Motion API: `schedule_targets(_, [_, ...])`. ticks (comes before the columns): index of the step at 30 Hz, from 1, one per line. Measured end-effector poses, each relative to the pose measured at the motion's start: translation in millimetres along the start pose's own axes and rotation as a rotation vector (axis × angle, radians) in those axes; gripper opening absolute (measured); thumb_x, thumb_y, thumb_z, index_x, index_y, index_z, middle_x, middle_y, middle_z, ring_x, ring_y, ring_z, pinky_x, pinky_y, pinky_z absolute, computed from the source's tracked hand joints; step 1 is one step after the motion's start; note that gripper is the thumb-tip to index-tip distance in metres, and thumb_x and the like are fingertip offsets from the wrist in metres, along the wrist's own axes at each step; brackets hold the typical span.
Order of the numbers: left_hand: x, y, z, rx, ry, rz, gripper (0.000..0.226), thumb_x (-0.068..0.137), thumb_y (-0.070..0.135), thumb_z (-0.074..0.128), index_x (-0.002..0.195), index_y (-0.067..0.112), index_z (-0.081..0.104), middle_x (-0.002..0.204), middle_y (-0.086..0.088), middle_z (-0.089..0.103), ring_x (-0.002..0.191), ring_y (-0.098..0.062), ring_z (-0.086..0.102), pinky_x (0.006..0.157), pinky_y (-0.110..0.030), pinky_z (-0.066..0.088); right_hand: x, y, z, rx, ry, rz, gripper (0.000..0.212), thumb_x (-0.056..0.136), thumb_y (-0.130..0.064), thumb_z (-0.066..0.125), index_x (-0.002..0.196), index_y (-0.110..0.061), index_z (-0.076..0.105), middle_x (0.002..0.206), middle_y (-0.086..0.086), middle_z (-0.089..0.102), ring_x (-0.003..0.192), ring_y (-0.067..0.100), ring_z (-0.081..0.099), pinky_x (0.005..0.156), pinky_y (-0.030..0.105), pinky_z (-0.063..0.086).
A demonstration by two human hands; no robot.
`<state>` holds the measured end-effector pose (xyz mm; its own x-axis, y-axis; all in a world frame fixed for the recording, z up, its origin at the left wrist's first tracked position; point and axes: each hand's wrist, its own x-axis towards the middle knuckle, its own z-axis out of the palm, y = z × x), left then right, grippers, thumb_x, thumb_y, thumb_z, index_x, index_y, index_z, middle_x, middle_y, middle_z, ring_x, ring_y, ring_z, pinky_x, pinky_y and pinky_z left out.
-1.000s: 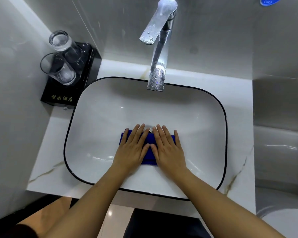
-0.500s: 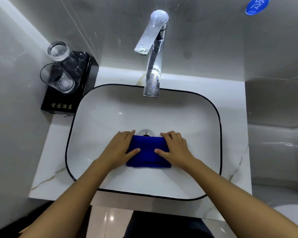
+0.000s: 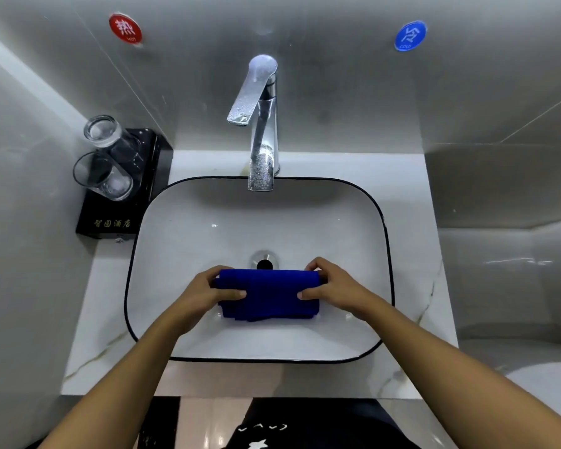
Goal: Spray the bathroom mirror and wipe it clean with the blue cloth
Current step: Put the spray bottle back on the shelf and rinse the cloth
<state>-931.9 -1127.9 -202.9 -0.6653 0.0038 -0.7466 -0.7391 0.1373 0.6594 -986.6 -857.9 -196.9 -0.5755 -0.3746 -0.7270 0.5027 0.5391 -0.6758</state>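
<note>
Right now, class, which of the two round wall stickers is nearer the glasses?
The red sticker, upper left of the tap, on the same side as the glasses. The blue sticker is on the far right.

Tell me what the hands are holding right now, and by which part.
Both grip the folded blue cloth over the sink: left hand at its left end, right hand at its right end.

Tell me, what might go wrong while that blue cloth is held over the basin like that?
Likely risks, judged from this view:
1. The blue cloth hangs over the open drain; if the left hand or right hand loosens its grip, a corner could sag into it.
2. Droplets cling to the faucet above, so drips may wet the cloth and perhaps cause streaks.
</note>
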Motion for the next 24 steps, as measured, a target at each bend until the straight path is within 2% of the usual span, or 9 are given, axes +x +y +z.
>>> schedule_targets(2, [-9,6,5,-0.169,-0.002,-0.006,0.061,0.062,0.026,0.088,0.116,0.013,0.063,0.11,-0.007,0.071,0.107,-0.028,0.064,0.083,-0.039,0.058,-9,-4,-4,0.131,0.016,-0.033,0.034,0.084,-0.013,0.071,0.111,-0.016,0.051,0.111,0.006,0.064,0.099,0.019,0.063,0.075,0.025,0.056])
schedule_targets(4, [-15,19,11,-0.303,-0.011,-0.003,0.081,0.047,0.039,0.093,0.116,0.01,0.064,0.11,-0.007,0.071,0.106,-0.028,0.065,0.076,-0.039,0.059,-17,-10,-11,0.258,0.044,-0.077,0.034,0.085,-0.012,0.071,0.114,-0.014,0.052,0.113,0.008,0.064,0.102,0.023,0.064,0.078,0.03,0.058])
schedule_targets(6, [-20,38,22,-0.403,-0.038,0.036,0.067,0.061,0.029,0.086,0.119,0.007,0.061,0.113,-0.009,0.07,0.106,-0.03,0.065,0.072,-0.036,0.059,-25,-18,-21,0.38,0.074,-0.125,0.034,0.086,-0.012,0.069,0.116,-0.012,0.052,0.115,0.01,0.063,0.105,0.027,0.063,0.079,0.035,0.059])
schedule_targets(9, [-22,70,43,-0.455,-0.037,0.098,0.049,0.077,0.015,0.07,0.123,0.007,0.058,0.117,-0.011,0.068,0.105,-0.029,0.066,0.072,-0.036,0.059,-36,-30,-48,0.466,0.122,-0.178,0.035,0.087,-0.011,0.068,0.118,-0.016,0.052,0.119,0.009,0.06,0.106,0.028,0.062,0.072,0.033,0.057])
schedule_targets(14, [-15,124,83,-0.419,-0.042,0.164,0.052,0.072,0.011,0.073,0.122,0.007,0.058,0.118,-0.014,0.067,0.105,-0.03,0.068,0.079,-0.038,0.059,-55,-35,-113,0.511,0.181,-0.223,0.041,0.088,-0.008,0.068,0.124,-0.016,0.051,0.119,0.008,0.061,0.105,0.027,0.063,0.072,0.038,0.059])
schedule_targets(19, [5,176,130,-0.396,-0.109,0.21,0.057,0.07,0.008,0.075,0.123,0.007,0.058,0.119,-0.013,0.066,0.106,-0.028,0.067,0.078,-0.035,0.058,-61,-28,-182,0.604,0.26,-0.228,0.043,0.085,-0.003,0.07,0.124,-0.01,0.052,0.114,0.01,0.066,0.099,0.028,0.065,0.069,0.04,0.056])
schedule_targets(24, [43,223,169,-0.324,-0.075,0.217,0.042,0.082,-0.003,0.068,0.122,0.001,0.056,0.115,-0.013,0.065,0.099,-0.024,0.069,0.075,-0.033,0.06,-49,-31,-242,0.625,0.305,-0.235,0.039,0.085,0.0,0.068,0.121,-0.009,0.054,0.108,0.008,0.066,0.095,0.025,0.066,0.072,0.044,0.058])
